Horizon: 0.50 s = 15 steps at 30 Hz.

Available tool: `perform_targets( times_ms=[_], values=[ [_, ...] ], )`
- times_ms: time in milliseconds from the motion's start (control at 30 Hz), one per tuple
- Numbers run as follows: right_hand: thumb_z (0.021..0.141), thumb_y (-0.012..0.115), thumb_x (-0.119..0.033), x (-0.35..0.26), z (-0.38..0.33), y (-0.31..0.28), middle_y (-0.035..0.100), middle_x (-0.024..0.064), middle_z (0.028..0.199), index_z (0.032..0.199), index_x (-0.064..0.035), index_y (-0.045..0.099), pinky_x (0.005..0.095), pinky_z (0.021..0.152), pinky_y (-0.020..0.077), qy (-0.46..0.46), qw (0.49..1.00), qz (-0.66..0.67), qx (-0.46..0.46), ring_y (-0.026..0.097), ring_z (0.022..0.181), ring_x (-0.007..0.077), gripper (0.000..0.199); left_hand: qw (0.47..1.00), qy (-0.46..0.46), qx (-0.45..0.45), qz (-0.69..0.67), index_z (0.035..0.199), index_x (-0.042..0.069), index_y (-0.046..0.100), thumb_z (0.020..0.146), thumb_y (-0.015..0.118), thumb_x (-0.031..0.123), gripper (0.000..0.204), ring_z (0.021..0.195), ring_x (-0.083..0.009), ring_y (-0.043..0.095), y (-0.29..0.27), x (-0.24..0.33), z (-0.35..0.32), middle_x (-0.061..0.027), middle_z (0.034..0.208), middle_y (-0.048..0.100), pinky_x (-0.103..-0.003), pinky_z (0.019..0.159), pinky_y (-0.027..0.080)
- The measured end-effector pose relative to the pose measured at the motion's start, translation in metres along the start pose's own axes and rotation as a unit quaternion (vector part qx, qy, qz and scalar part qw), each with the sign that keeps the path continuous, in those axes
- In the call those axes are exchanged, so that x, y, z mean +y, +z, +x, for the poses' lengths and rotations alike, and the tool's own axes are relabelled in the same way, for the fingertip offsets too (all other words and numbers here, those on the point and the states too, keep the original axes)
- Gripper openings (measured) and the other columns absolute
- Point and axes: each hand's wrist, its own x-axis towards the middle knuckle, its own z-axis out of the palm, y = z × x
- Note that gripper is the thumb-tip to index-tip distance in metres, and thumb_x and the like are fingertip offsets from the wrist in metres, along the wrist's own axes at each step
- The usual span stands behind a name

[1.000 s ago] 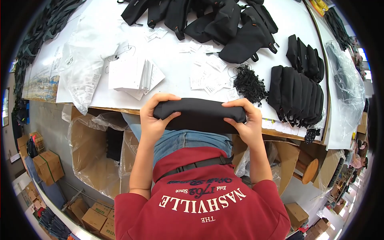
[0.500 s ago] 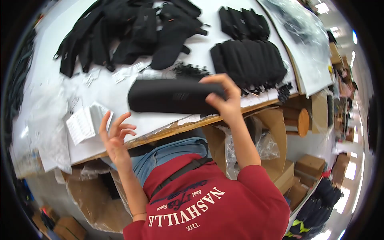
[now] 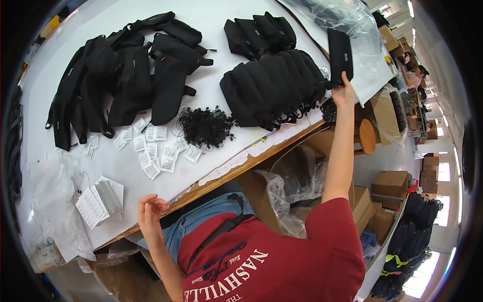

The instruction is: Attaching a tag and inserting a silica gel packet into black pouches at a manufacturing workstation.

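Observation:
My right hand reaches out to the right, its fingers closed on the lower end of a slim black fabric pouch, which points away from me. Just left of it lies a packed row of black pouches, with a smaller group of black pouches behind. My left hand hovers by the table's front edge, empty, fingers loosely bent and apart. Closest to that hand are a stack of white cards and scattered small white labels. A tangle of black cord loops sits mid-table.
A loose heap of black pouches covers the table's far left. Clear plastic sheeting lies at the back right, more plastic at the left. Below the wooden edge stands a plastic-lined carton; a round wooden stool is at right.
My right hand has carried the pouch from in front of me to the far right, past the row, turning it lengthwise away. My left hand has dropped back toward the table edge.

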Motion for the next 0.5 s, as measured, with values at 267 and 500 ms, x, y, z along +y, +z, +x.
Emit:
perform_targets(
  times_ms=[267,500],
  values=[
    [0.082,0.072,-0.023,0.055,-0.04,0.026,0.063,0.0174,0.1,0.117,-0.0052,0.045,0.0358,0.081,0.0477,-0.308,0.748,-0.587,0.043,0.062,0.091,0.0255,0.047,0.999,-0.043,-0.011,0.007,0.104,-0.001,0.055,0.098,0.045,0.017,0.021,0.08,-0.0153,0.057,0.011,0.002,0.003,-0.0116,0.09,0.062,-0.028,0.079,0.046],
    [0.089,0.064,-0.015,0.051,-0.044,0.033,0.057,0.0107,0.122,0.131,-0.0008,0.042,0.0297,0.096,0.0402,-0.027,0.958,-0.263,-0.11,0.053,0.112,0.0201,0.05,0.998,-0.055,-0.022,0.012,0.104,-0.001,0.055,0.097,0.045,0.015,0.02,0.081,-0.0147,0.057,0.01,0.0,0.007,-0.0113,0.091,0.062,-0.028,0.079,0.046]
  ],
)
